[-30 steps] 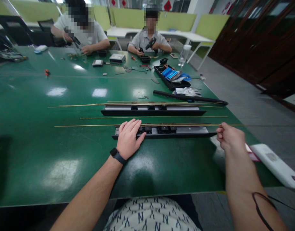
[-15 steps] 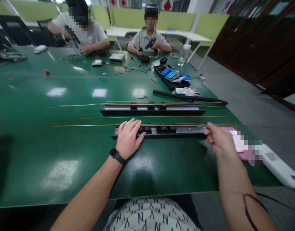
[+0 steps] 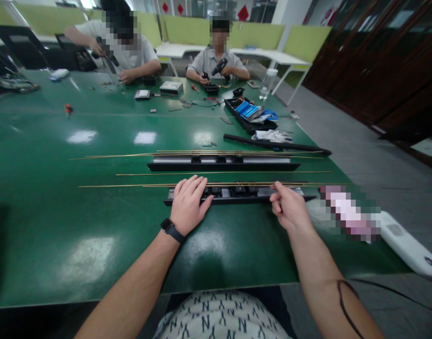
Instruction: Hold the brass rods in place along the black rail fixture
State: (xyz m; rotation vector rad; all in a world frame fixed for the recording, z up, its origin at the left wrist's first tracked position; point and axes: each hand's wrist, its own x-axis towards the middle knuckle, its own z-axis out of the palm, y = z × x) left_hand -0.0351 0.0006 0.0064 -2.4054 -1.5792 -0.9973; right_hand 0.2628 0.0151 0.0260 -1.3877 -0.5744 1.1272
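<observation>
My left hand [image 3: 190,205] lies flat, fingers stretched, across the left part of the nearer black-edged metal rail [image 3: 233,200]. Small black blocks [image 3: 240,189] sit in that rail, just right of the hand. Thin brass rods [image 3: 113,186] run lengthwise along its far side and stick out past both ends. Toward the rail's right end, my right hand [image 3: 288,205] is closed in a pinch on one of these rods; the fingertips partly hide the grip. Beyond lies a second similar rail [image 3: 223,166], with more brass rods [image 3: 131,154] along it and a single rod [image 3: 148,174] between the rails.
Behind the rails are a black tube [image 3: 272,143], white gloves [image 3: 272,135] and a black tray [image 3: 251,126] with blue parts. A white device [image 3: 410,245] lies at the right edge. Across the green table [image 3: 96,235], two people hold power drills.
My right hand has slid left along the nearer rail, and a brass rod has shifted left with it. The left hand stays in place.
</observation>
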